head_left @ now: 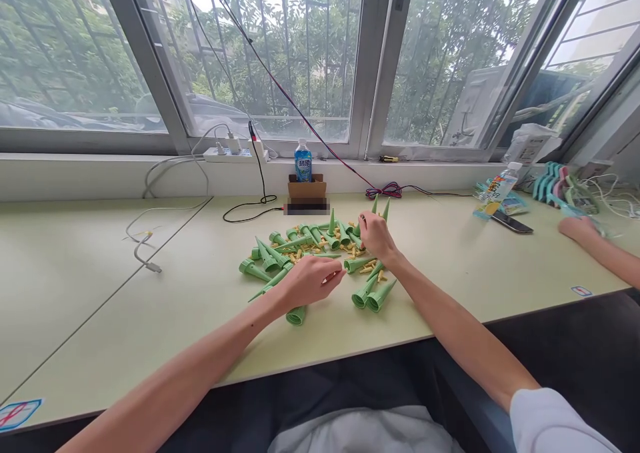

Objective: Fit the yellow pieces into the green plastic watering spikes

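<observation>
A pile of green plastic cone-shaped spikes [270, 262] with threaded open ends lies on the table, with small yellow nozzle-like pieces [367, 266] scattered among them. My left hand [314, 281] is over the near side of the pile, fingers curled together; anything in them is hidden. At the pile's right far side, my right hand [377, 236] is closed with its fingers pinched downward, and what they grip cannot be made out. Two green spike tips [385, 211] stand up just behind it. Nearer the table's front edge lie two more green spikes [381, 297], side by side.
Behind the pile, a blue-labelled bottle [303, 162] stands by a small cardboard box [307, 190]. Cables [384, 190] run along the table's back. To the right are another bottle [499, 190], a phone [512, 222] and another person's hand [580, 228] near coloured hangers [555, 184].
</observation>
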Tool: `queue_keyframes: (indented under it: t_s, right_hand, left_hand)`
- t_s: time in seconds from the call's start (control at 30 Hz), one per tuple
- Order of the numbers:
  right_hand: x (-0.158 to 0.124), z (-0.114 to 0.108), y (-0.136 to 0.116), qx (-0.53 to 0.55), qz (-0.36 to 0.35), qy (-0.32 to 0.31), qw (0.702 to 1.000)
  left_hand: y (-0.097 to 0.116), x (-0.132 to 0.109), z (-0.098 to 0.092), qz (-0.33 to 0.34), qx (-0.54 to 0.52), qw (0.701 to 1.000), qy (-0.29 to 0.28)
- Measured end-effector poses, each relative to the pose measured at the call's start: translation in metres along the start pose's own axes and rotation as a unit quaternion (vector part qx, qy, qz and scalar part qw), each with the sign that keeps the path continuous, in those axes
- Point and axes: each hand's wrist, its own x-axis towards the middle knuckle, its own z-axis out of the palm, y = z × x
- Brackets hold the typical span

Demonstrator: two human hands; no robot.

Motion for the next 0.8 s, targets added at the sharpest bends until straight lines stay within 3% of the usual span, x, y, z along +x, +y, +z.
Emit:
queue_keyframes:
  t_s: [0.43, 0.8]
  right_hand:
    - [0.002, 0.003, 0.008, 0.04, 0.015, 0.02, 0.999]
    - [-0.003, -0.002, -0.002, 0.07, -0.014, 0.06, 0.996]
  left_hand:
    - [0.001, 0.001, -0.001, 0.009, 0.004, 1.0, 0.012]
    - [0.0, 0.0, -0.001, 0.011, 0.005, 1.0, 0.017]
